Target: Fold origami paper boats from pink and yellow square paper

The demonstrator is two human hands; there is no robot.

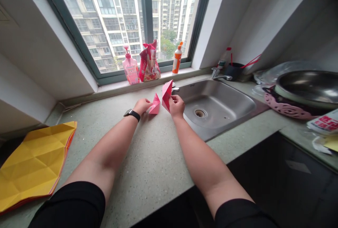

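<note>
Two pieces of folded pink paper are in my hands above the speckled grey counter (148, 157). My left hand (143, 106), below a black-banded watch (132, 114), pinches the smaller pink folded paper (155, 105) by its left edge, close to the countertop. Beside the sink's left rim, my right hand (176, 106) is closed on the other pink folded paper (167, 94), which stands upright with a pointed top. A narrow gap separates the two papers. The fingertips behind each paper are partly hidden.
A stack of creased yellow paper (39, 161) lies at the left. The steel sink (221, 103) is at the right. A pump bottle (130, 69), a red bag (150, 64) and an orange bottle (177, 59) stand along the window. A metal basin (311, 87) sits far right.
</note>
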